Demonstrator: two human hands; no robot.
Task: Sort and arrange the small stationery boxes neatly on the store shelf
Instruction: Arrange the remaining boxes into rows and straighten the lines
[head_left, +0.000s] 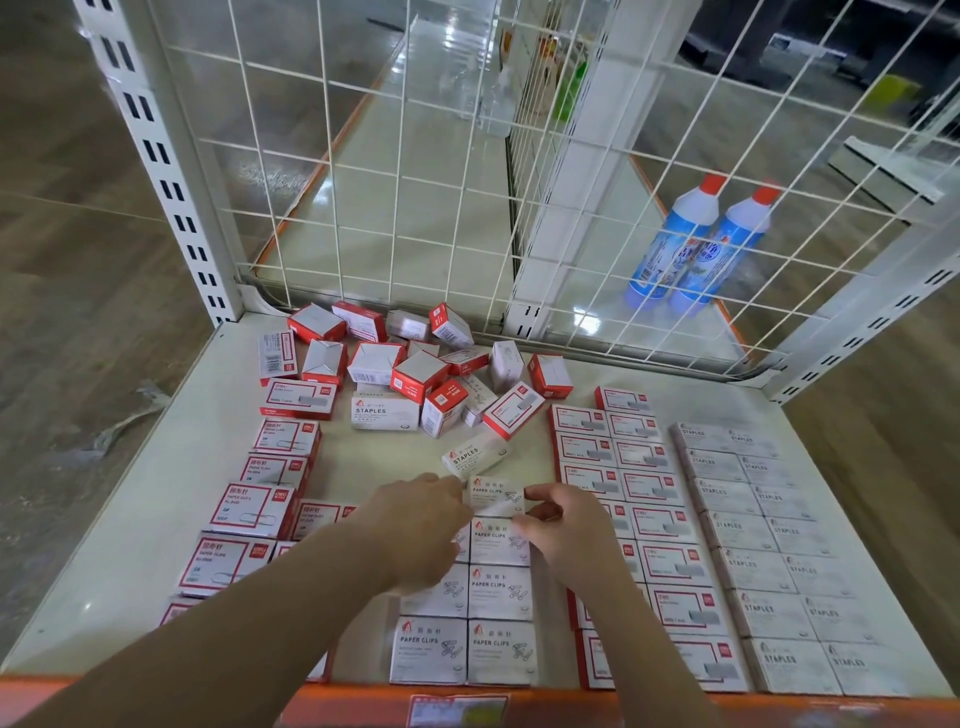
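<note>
Both hands — left hand (415, 525) and right hand (563, 525) — pinch a paper-clips box (493, 496) mid-shelf; set crooked, it could skew its white column (498, 592) toward the front edge.

Left hand (415, 525) and right hand (563, 525) are pinching white paper-clip box (493, 496) at head of white column (496, 592) | loose pile (410, 364) is lying at 12 o'clock | staples rows (769, 551) are sitting at 3 o'clock on shelf (156, 493) | two bottles (696, 244) are standing behind wire grid (363, 156).
</note>
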